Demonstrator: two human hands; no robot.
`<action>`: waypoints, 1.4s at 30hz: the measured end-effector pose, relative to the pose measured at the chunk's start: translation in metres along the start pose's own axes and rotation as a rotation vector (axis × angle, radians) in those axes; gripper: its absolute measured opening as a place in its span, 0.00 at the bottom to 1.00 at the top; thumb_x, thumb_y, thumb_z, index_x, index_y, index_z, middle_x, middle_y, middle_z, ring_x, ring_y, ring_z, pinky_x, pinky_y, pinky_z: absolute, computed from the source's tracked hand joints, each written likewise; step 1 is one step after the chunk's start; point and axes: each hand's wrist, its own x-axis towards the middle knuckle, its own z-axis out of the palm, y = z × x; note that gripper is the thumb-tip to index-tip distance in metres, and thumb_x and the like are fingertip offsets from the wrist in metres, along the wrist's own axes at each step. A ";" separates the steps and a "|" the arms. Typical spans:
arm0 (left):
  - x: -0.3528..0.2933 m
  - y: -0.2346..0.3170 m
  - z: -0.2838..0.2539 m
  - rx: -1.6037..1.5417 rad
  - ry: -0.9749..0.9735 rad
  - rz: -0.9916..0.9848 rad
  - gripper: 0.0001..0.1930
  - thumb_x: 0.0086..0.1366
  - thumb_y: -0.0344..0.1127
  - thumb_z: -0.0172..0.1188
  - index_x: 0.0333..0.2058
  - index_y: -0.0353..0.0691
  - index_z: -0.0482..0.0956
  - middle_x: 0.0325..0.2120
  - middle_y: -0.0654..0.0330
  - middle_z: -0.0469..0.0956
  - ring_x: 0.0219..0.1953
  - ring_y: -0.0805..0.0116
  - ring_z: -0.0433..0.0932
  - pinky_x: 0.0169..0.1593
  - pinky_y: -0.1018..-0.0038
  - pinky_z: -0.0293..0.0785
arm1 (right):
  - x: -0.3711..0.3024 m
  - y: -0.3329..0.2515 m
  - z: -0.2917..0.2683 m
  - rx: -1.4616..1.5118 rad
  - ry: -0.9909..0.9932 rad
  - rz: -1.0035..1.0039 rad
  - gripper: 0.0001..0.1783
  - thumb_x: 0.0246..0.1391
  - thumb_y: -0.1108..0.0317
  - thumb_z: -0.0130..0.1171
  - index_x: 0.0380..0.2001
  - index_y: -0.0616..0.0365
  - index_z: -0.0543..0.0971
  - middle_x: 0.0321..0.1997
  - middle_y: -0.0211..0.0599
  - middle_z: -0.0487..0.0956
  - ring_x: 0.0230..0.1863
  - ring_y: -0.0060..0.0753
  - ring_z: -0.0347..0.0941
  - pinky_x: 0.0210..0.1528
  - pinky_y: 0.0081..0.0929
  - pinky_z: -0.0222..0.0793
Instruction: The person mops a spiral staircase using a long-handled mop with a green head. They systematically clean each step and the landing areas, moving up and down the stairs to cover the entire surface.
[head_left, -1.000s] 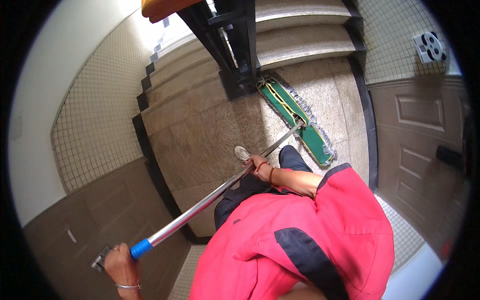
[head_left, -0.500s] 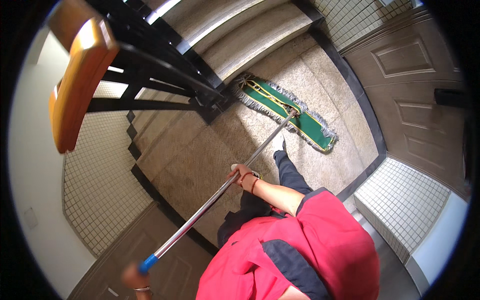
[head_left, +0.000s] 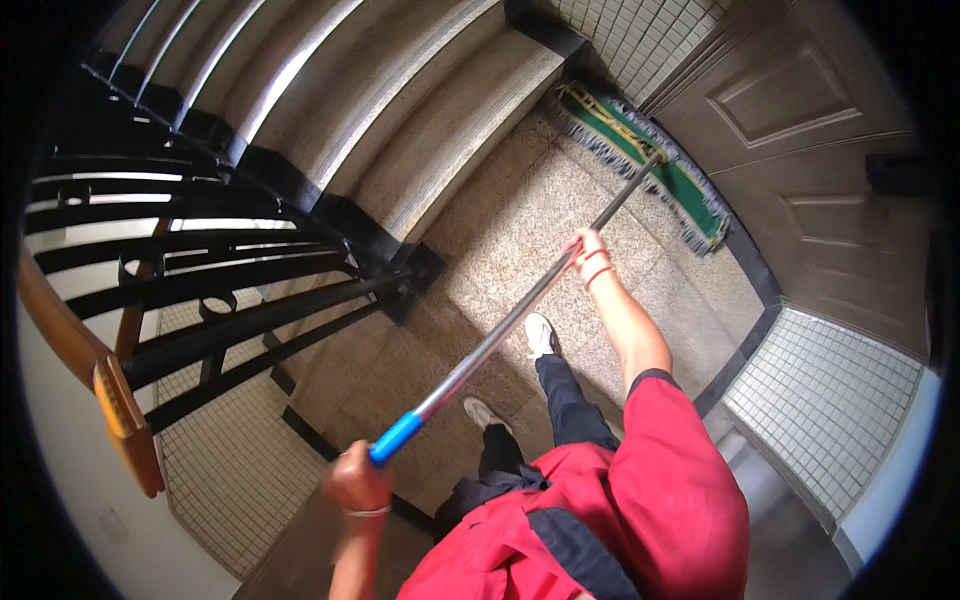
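**Left hand (head_left: 360, 478) and right hand (head_left: 590, 250) both closed on one flat dust mop (head_left: 685, 195)**

Half a second ago the mop lay across the middle of the landing floor (head_left: 480, 270), one end by the foot of the railing (head_left: 250, 320). Now it has shifted to the floor's door-side edge, lying along the black border (head_left: 757, 265), with its far end near the corner where the lowest step meets the tiled wall. The right arm stretches further forward than before, and the left hand has come nearer the body's midline. I judge that this brings the fringe to the margin of the floor rather than its middle, and that the reach is now close to its limit there.

Counted, from largest down:

- One flight of stairs (head_left: 400, 130) on the near side of the railing; its steps run out of view, so I cannot number them.
- One black metal railing, with one wooden handrail (head_left: 125, 430).
- One panelled brown door (head_left: 830, 165) in clear view.
- Three patches of small pale wall tile (head_left: 825, 415).
- One mop: green pad, grey fringe, one metal pole (head_left: 530, 305). The right hand wraps the pole partway down; the left, slightly blurred, holds its upper end at the blue grip (head_left: 398, 438).
- One red shirt (head_left: 680, 480).
- Two pale shoes (head_left: 540, 335).
- One light bracelet (head_left: 367, 512) on the left wrist.
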 end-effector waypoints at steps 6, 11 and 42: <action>-0.036 0.067 0.017 -0.295 -0.649 0.039 0.13 0.39 0.41 0.59 0.16 0.40 0.67 0.11 0.52 0.69 0.16 0.54 0.70 0.20 0.66 0.66 | 0.015 -0.009 -0.064 -0.214 0.243 -0.225 0.08 0.41 0.70 0.48 0.16 0.63 0.66 0.11 0.40 0.67 0.10 0.36 0.66 0.10 0.29 0.63; -0.126 0.026 0.029 -0.597 -0.896 -0.150 0.16 0.45 0.48 0.56 0.19 0.39 0.68 0.12 0.52 0.69 0.19 0.53 0.70 0.22 0.65 0.64 | -0.026 0.043 -0.073 -0.960 0.709 -0.409 0.13 0.41 0.68 0.49 0.28 0.67 0.65 0.18 0.46 0.71 0.14 0.37 0.69 0.14 0.29 0.65; -0.521 -0.276 -0.058 -0.133 -0.874 -0.498 0.16 0.40 0.43 0.57 0.24 0.35 0.75 0.18 0.47 0.73 0.23 0.53 0.73 0.26 0.66 0.67 | -0.405 0.489 -0.136 -0.151 -0.094 0.379 0.08 0.34 0.73 0.53 0.12 0.66 0.69 0.13 0.43 0.71 0.15 0.39 0.70 0.14 0.35 0.69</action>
